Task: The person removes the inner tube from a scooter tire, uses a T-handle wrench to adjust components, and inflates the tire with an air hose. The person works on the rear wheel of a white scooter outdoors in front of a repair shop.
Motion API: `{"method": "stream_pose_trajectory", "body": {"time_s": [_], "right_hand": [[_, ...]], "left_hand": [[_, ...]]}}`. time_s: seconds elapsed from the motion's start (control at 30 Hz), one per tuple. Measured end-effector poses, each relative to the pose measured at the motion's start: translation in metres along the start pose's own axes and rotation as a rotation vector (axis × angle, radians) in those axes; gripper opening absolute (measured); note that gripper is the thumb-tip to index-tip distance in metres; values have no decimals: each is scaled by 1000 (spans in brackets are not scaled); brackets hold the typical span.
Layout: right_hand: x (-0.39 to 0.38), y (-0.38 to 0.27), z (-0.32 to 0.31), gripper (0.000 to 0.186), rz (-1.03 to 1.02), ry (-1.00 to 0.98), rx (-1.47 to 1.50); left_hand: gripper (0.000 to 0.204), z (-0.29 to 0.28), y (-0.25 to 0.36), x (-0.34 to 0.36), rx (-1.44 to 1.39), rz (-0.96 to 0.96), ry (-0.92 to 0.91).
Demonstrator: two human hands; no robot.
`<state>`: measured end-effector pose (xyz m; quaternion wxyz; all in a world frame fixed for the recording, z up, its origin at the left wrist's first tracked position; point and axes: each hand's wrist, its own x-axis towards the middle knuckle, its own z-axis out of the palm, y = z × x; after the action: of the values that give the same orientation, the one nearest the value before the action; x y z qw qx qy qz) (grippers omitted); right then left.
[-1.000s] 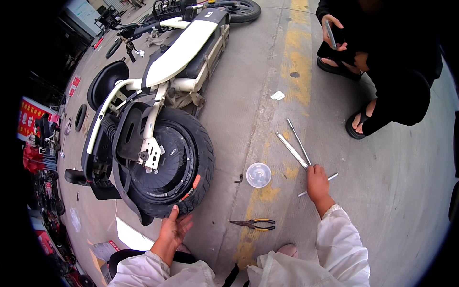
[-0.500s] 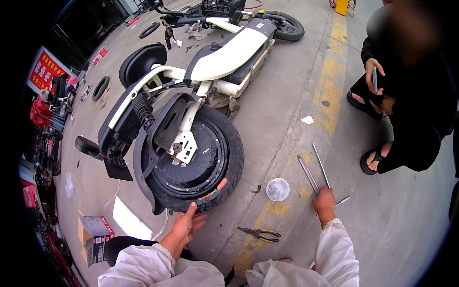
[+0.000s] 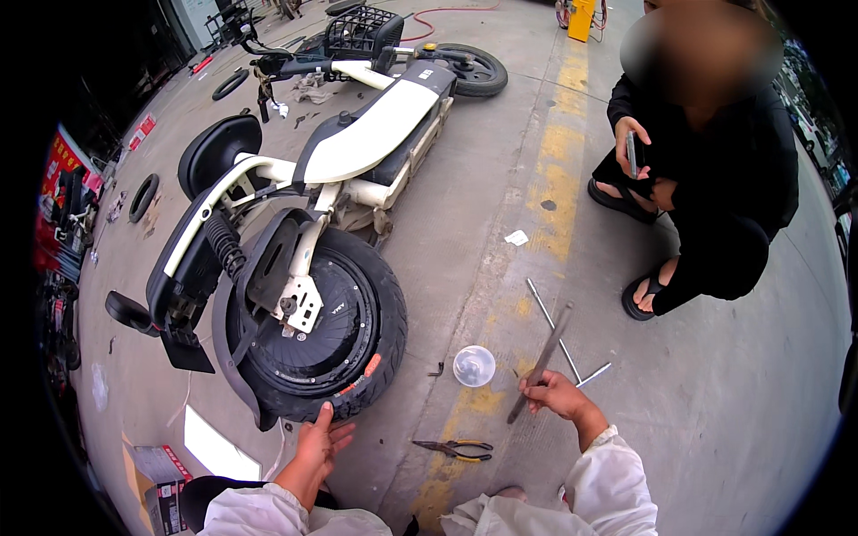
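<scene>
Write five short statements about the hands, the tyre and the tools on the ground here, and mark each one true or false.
1. The right hand holds a long metal bar. True.
2. The left hand rests against the rear tyre of the scooter. True.
3. The scooter stands upright on its wheels. False: it lies on its side on the concrete.
4. The pliers are in the left hand. False: they lie on the ground between the two hands.
5. The small clear bowl sits on the scooter seat. False: it is on the ground, beside the tyre.
</scene>
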<state>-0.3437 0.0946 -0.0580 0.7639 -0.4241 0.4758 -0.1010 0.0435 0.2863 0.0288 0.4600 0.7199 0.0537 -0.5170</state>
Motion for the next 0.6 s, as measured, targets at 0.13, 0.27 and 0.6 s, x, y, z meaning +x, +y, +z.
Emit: {"method": "stream_pose_trajectory", "body": {"time_s": [0.13, 0.27, 0.6], "right_hand": [[-26, -22, 26, 22, -118, -8, -283], [-32, -7, 36, 31, 40, -306, 161], [-35, 17, 28, 31, 239, -41, 324]], "left_hand": [[47, -1, -2, 1, 12, 1, -1], [46, -2, -2, 2, 12, -3, 12], [45, -2, 1, 3, 16, -15, -13]]}}
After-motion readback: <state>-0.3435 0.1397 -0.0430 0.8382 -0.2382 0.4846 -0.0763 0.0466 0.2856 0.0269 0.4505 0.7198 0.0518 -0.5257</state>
